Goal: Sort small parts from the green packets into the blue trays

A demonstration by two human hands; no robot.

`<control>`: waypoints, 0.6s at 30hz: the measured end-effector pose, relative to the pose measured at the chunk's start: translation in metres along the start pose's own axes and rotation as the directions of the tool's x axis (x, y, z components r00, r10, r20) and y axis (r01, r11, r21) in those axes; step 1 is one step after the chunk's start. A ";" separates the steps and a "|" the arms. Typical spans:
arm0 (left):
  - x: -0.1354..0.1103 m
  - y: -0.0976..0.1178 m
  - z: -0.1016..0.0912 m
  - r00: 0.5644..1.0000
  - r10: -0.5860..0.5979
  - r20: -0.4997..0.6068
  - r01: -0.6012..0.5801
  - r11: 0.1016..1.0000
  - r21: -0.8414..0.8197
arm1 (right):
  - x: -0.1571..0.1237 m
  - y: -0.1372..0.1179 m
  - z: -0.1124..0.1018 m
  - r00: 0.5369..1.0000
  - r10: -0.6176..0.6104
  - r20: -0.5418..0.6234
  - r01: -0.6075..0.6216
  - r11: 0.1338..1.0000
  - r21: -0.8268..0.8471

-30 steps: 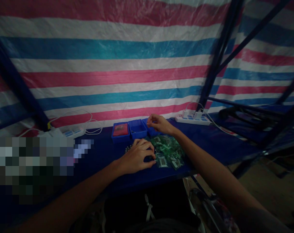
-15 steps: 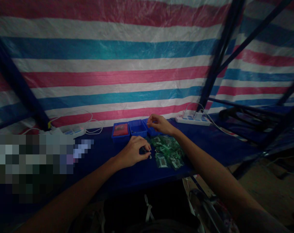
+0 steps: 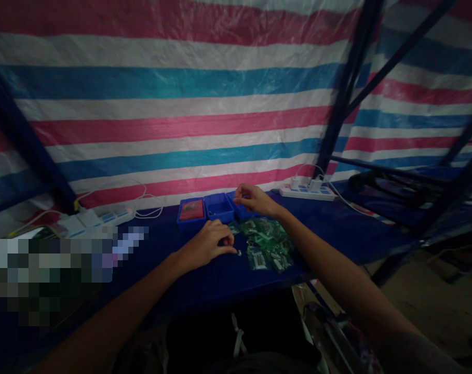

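Note:
My left hand [image 3: 207,244] rests on the dark blue table [image 3: 337,228], fingers curled in a pinch just left of a pile of green circuit boards [image 3: 267,243]. A tiny shiny part [image 3: 239,253] lies at its fingertips; I cannot tell whether the fingers hold anything. My right hand [image 3: 253,199] hovers over the rightmost of three small blue trays [image 3: 219,207], its fingertips pinched together on something too small to make out. The left tray [image 3: 191,211] holds something red.
A white power strip [image 3: 308,192] with plugs lies at the back right, and another power strip [image 3: 103,215] with cables at the back left. A striped tarp [image 3: 181,104] hangs behind the table. Dark blue frame bars [image 3: 345,88] rise on the right. A blurred patch covers the left.
My left hand has pulled back off the circuit boards toward the left and closed its fingers into a pinch. My right hand has stayed over the right tray.

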State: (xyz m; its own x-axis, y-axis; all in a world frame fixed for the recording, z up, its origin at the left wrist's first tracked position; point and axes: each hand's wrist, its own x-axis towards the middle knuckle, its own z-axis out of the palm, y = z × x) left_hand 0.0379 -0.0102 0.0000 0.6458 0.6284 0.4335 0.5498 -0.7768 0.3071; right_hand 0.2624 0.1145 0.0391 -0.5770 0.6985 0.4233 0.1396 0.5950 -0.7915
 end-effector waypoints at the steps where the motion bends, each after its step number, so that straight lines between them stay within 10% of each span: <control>1: 0.000 0.000 0.000 1.000 -0.003 0.022 0.003 1.000 0.005 | 0.000 0.000 0.000 1.000 0.001 -0.001 -0.001 1.000 0.002; 12: 0.000 0.012 0.003 0.999 -0.010 0.045 0.006 0.995 0.097 | 0.001 0.002 0.002 1.000 0.001 -0.013 0.000 0.999 0.036; 18: 0.001 0.024 0.002 0.999 0.036 0.034 -0.039 0.995 0.097 | 0.002 0.001 0.011 1.000 0.024 -0.009 -0.020 0.948 0.318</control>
State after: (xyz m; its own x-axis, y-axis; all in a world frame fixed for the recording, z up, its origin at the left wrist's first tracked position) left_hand 0.0525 -0.0280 0.0057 0.6828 0.6010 0.4155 0.5728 -0.7933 0.2063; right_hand 0.2529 0.1121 0.0341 -0.5664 0.7158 0.4084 -0.1123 0.4240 -0.8987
